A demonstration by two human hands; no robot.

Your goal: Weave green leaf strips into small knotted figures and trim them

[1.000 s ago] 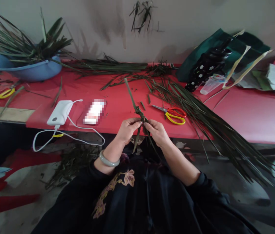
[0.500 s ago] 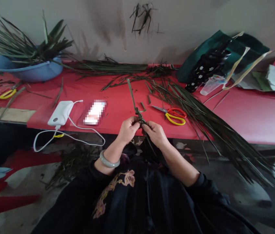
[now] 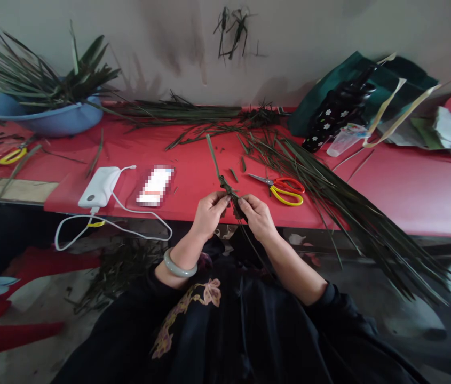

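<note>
Between my hands is a small green woven leaf piece (image 3: 226, 184), knotted in its middle, with one long strip (image 3: 212, 154) sticking up and away from me. Thin strands trail from its lower end toward my lap. My left hand (image 3: 211, 213), below a pale bangle (image 3: 180, 264), pinches the piece from the left. My right hand (image 3: 258, 215) pinches it from the right, thumb and fingers closed on the strands. Scissors (image 3: 285, 190) with red and yellow handles lie on the red table (image 3: 193, 184) just beyond my right hand.
Long green leaves (image 3: 345, 197) spread over the table's right side and past its front edge. A blue basin (image 3: 65, 118) of leaves stands at left. A white power bank (image 3: 99, 186) with its cable and a phone (image 3: 155, 185) lie nearer. A green bag (image 3: 317, 88) leans at right.
My hands have drawn slightly apart at the woven piece, and my right hand has shifted a little right. More of the lower strands now shows between them.
</note>
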